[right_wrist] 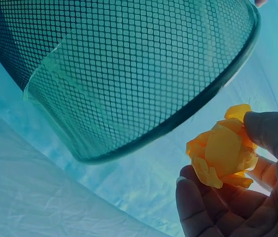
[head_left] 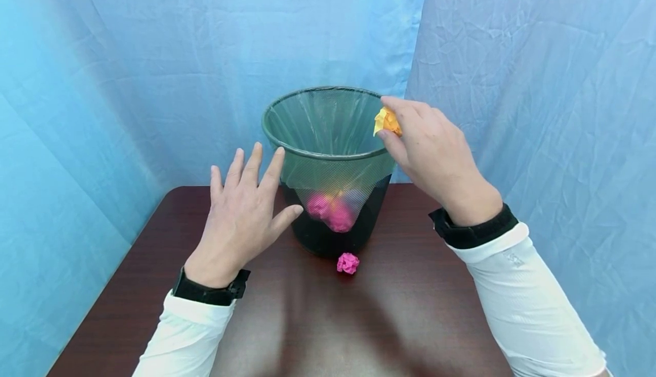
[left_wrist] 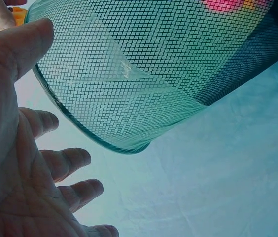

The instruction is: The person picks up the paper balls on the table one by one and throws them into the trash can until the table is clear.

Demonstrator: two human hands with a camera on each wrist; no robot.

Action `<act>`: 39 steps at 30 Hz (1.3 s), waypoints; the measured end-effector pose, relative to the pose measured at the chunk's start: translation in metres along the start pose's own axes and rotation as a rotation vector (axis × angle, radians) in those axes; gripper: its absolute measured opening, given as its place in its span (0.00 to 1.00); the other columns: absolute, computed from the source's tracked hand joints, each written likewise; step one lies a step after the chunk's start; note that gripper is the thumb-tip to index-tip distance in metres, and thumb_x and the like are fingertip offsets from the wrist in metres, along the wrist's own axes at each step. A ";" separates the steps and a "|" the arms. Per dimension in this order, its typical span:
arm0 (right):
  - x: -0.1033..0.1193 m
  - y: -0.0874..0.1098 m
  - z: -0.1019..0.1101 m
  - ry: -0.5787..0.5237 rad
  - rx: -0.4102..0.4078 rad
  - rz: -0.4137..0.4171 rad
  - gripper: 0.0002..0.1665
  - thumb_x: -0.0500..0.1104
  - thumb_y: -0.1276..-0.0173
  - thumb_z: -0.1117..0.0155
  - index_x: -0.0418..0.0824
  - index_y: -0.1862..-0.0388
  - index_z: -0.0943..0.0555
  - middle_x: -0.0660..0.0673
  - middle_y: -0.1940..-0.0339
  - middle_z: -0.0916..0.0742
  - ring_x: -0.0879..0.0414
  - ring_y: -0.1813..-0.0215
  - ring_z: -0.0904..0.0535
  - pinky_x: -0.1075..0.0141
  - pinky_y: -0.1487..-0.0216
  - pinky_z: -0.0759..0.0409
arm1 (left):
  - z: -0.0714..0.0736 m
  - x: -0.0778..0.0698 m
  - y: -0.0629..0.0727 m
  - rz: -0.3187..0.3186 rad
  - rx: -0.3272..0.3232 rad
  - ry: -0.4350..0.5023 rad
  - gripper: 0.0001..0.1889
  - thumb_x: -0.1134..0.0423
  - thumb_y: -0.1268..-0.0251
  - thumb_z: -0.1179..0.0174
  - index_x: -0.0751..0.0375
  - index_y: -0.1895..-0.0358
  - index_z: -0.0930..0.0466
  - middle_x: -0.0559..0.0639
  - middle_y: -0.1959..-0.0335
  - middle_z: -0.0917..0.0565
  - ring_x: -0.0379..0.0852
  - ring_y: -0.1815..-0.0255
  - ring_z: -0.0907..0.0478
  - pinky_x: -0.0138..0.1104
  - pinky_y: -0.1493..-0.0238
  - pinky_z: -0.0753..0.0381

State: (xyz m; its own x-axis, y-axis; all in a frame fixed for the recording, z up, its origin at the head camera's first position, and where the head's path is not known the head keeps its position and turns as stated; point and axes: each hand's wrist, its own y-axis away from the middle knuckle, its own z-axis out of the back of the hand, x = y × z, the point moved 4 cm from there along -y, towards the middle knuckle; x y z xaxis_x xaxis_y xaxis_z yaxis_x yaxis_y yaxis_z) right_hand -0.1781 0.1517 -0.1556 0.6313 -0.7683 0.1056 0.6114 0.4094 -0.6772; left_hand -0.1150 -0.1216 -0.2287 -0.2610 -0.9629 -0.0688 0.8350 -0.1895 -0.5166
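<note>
A crumpled orange-yellow paper ball (right_wrist: 223, 150) is pinched between the thumb and fingers of my right hand (head_left: 435, 152), at the right side of the rim of a mesh wastebasket (head_left: 340, 156). The basket has a thin clear liner and stands upright on the table. Through its mesh, several pink and yellow paper balls (head_left: 333, 212) show inside. My left hand (head_left: 241, 217) is spread with straight fingers beside the basket's left side, holding nothing. In the left wrist view its thumb (left_wrist: 35, 42) overlaps the rim. A pink crumpled paper ball (head_left: 348, 263) lies on the table before the basket.
The dark brown wooden table (head_left: 410, 308) has a rounded far left corner. Light blue cloth (head_left: 205, 52) hangs behind and on both sides. Shadows of the arms fall across the table's front. Each wrist wears a black strap (head_left: 476, 229) over a white sleeve.
</note>
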 end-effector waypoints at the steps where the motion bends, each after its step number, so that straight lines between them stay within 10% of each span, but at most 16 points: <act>1: 0.000 -0.001 -0.001 -0.002 0.007 -0.005 0.30 0.44 0.24 0.34 0.40 0.26 0.26 0.37 0.35 0.16 0.39 0.38 0.19 0.41 0.50 0.16 | 0.000 0.000 0.000 0.001 0.002 0.002 0.51 0.37 0.35 0.32 0.50 0.15 0.46 0.66 0.17 0.41 0.73 0.17 0.47 0.77 0.27 0.52; 39: -0.006 -0.002 -0.026 0.005 0.077 -0.052 0.31 0.47 0.23 0.35 0.40 0.24 0.27 0.37 0.34 0.17 0.41 0.40 0.18 0.43 0.53 0.15 | -0.006 -0.001 0.001 -0.002 0.031 -0.013 0.51 0.36 0.36 0.32 0.51 0.15 0.45 0.66 0.17 0.41 0.73 0.18 0.47 0.78 0.28 0.51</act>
State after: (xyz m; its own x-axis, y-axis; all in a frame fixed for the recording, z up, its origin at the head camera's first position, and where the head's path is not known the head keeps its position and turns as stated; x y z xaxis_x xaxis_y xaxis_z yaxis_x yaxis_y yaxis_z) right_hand -0.1957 0.1429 -0.1736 0.5953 -0.7921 0.1350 0.6785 0.4054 -0.6126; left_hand -0.1170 -0.1192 -0.2341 -0.2570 -0.9647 -0.0567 0.8491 -0.1974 -0.4899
